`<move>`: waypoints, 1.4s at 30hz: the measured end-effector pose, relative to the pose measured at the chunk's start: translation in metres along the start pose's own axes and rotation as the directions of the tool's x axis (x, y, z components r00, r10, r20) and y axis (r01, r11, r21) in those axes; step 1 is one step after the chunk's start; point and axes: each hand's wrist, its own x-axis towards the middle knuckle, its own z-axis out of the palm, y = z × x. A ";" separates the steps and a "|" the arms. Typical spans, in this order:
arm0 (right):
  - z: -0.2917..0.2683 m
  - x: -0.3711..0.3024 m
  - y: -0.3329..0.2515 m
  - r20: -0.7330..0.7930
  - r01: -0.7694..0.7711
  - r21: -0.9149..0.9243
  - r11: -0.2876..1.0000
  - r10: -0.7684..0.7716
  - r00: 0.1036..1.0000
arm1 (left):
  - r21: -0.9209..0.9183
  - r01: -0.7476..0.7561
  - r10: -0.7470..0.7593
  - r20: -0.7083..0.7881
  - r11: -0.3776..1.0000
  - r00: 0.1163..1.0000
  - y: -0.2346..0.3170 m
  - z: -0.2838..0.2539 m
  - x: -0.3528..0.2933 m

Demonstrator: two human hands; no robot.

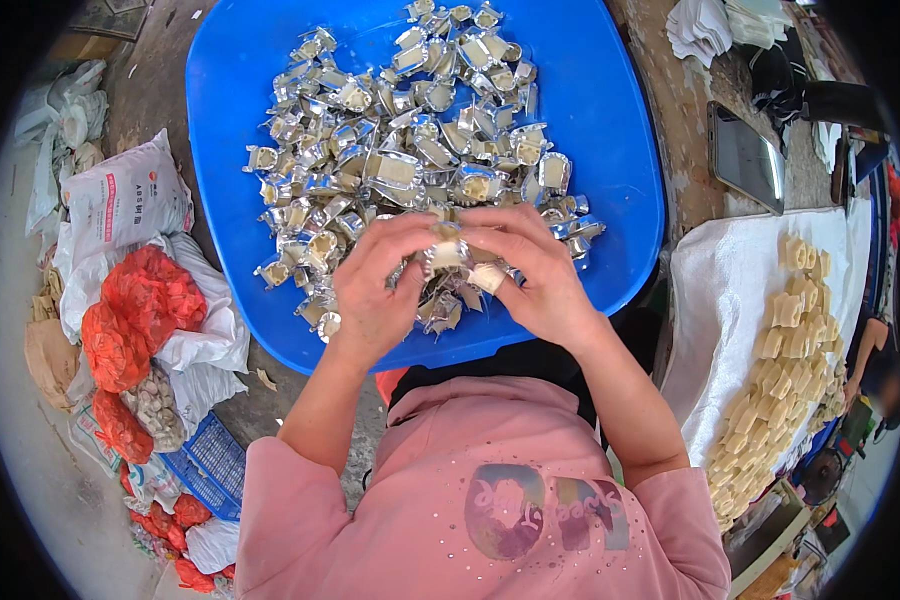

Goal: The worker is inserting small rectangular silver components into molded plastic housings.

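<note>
Fingers (395,238) of my left hand (375,290) are bent inward over the near part of the blue tub (225,150), their tips closed in on a small silver-rimmed piece (447,252) from its left side. I have the thumb tucked below, so only a narrow space is left in that grasp. My right hand (545,280) comes at the same piece from the other side, its forefinger reaching across the top, while between that thumb and the bent fingers I pinch a pale cream block (487,276). Both grips are small and drawn in, the two hands nearly meeting; some blur at the fingertips keeps me from telling whether block and piece are joined.

Directly under and beyond my hands lies a loose heap of silver-and-cream pieces (395,170), spread over the tub's floor, some tilted, some on their sides. To my right, many cream blocks (770,400) lie on a white sheet (705,300). To my left, red bags (150,305) rest beside a white printed sack (120,200).
</note>
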 end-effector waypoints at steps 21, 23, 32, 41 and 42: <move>-0.007 -0.032 -0.024 -0.256 0.069 0.059 0.996 -0.052 0.965 | -0.177 -0.058 0.033 -0.141 0.983 0.989 0.043 0.034 -0.008; -0.007 -0.038 -0.025 -0.241 -0.022 0.232 0.972 0.079 0.967 | -0.262 -0.025 -0.004 -0.106 0.965 0.994 0.043 0.040 -0.008; -0.004 -0.048 -0.029 -0.264 0.004 0.332 0.943 0.089 0.960 | -0.292 -0.058 0.013 -0.152 0.955 0.988 0.048 0.046 -0.009; -0.016 -0.060 -0.026 -0.230 -0.051 0.222 0.974 0.103 0.968 | -0.303 0.060 -0.076 -0.040 0.951 0.996 0.049 0.057 -0.017; -0.015 -0.062 -0.025 -0.229 -0.081 0.324 0.942 0.161 0.960 | -0.322 0.061 -0.076 -0.036 0.945 0.996 0.049 0.058 -0.017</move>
